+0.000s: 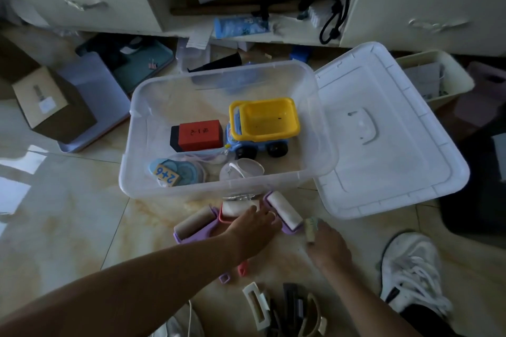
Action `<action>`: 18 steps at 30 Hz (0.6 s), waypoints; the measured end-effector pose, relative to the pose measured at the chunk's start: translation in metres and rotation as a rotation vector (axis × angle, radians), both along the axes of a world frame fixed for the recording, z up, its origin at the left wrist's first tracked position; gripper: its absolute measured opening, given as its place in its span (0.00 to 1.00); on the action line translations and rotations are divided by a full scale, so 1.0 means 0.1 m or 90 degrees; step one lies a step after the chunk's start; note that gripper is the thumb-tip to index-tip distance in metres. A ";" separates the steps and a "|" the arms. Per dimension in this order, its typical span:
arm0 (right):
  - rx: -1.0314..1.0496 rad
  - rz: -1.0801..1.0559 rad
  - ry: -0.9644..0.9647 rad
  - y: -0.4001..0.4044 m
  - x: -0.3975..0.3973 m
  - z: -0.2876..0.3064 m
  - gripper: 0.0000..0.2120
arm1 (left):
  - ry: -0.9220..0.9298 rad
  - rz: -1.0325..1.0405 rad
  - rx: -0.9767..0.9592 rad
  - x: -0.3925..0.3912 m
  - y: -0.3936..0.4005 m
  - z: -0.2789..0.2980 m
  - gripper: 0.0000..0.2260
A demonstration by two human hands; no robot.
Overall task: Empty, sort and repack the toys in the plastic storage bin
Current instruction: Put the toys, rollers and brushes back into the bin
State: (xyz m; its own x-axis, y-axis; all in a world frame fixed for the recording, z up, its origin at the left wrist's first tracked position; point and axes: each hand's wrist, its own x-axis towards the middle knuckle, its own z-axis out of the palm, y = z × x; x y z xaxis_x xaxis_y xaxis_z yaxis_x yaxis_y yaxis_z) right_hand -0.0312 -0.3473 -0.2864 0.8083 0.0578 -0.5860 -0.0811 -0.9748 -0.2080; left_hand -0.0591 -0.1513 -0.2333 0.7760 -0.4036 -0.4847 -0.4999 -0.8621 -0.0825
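Observation:
The clear plastic storage bin (131, 145) stands on the tiled floor. Inside it are a yellow and blue toy dump truck (262, 126), a red and black block (198, 134), a wooden "2+6" tile (166, 176) on a blue toy, and a clear cup (242, 169). In front of the bin lie three rollers: a purple one (193, 224), a pink one (238, 208) and another purple one (284, 213). My left hand (250, 230) rests on the pink roller. My right hand (327, 246) holds a small pale roll (310, 230).
The bin's white lid (383, 131) lies to its right. Hair clips and small pieces (279, 306) lie near my feet, with a white shoe (410, 268) at right. A cardboard box (52, 104), a cream basket (435, 76) and a cluttered cabinet (246, 8) stand behind.

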 end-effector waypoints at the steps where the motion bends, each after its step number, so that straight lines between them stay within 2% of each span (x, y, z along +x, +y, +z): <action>1: 0.031 0.006 0.059 0.07 0.06 0.14 0.27 | 0.003 0.004 -0.004 0.01 -0.01 0.02 0.22; 5: 0.015 0.029 0.367 0.26 0.48 1.07 0.17 | -0.009 0.077 -0.105 0.07 -0.07 0.26 0.13; 7: 0.049 0.060 0.460 0.29 0.71 1.54 0.13 | -0.110 0.069 -0.236 0.13 -0.07 0.47 0.06; 9: 0.138 0.069 0.480 0.31 0.89 1.98 0.10 | -0.262 0.044 -0.352 0.24 -0.05 0.69 0.04; 11: 0.231 0.096 0.417 0.35 1.04 2.39 0.08 | -0.433 0.096 -0.449 0.43 0.02 0.98 0.05; 13: 0.341 0.109 0.305 0.45 1.20 2.75 0.10 | -0.549 0.165 -0.502 0.68 0.16 1.32 0.05; 16: 0.533 0.091 0.140 0.71 1.44 3.10 0.14 | -0.613 0.240 -0.590 1.03 0.41 1.67 0.06; 18: 0.607 0.092 0.027 0.93 1.57 3.15 0.15 | -0.647 0.304 -0.658 1.19 0.53 1.74 0.10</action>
State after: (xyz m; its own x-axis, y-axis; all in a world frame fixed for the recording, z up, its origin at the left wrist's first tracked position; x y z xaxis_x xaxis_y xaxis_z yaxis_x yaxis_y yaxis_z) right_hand 0.1257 -0.2545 0.0282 0.7352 0.6218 -0.2699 0.0008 -0.3990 -0.9169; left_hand 0.0601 -0.0978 -0.0588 0.7479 0.1559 0.6453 -0.2717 -0.8150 0.5118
